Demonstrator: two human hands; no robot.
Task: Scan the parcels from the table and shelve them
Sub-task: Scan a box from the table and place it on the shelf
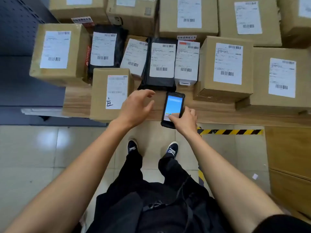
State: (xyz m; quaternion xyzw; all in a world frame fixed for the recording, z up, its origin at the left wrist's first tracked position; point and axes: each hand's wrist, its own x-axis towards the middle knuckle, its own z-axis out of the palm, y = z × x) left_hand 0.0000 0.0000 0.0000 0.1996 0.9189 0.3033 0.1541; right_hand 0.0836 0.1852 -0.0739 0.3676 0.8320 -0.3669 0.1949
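Note:
Many labelled parcels cover the wooden table (210,113). My right hand (184,121) grips a black handheld scanner (173,109) with a lit blue screen, thumb on the screen. The scanner sits just below a black poly-bag parcel (159,64). My left hand (136,106) hovers open above the table edge, fingers spread, holding nothing, between a small cardboard box (111,93) with a handwritten mark and the scanner. A white-labelled small parcel (186,63) lies right of the black bag.
Large cardboard boxes (225,68) crowd the table's right and back; another big box (57,52) overhangs the left edge. A dark blue metal shelf (18,31) stands at left. Yellow-black hazard tape (230,132) marks the tiled floor. My feet stand below the table edge.

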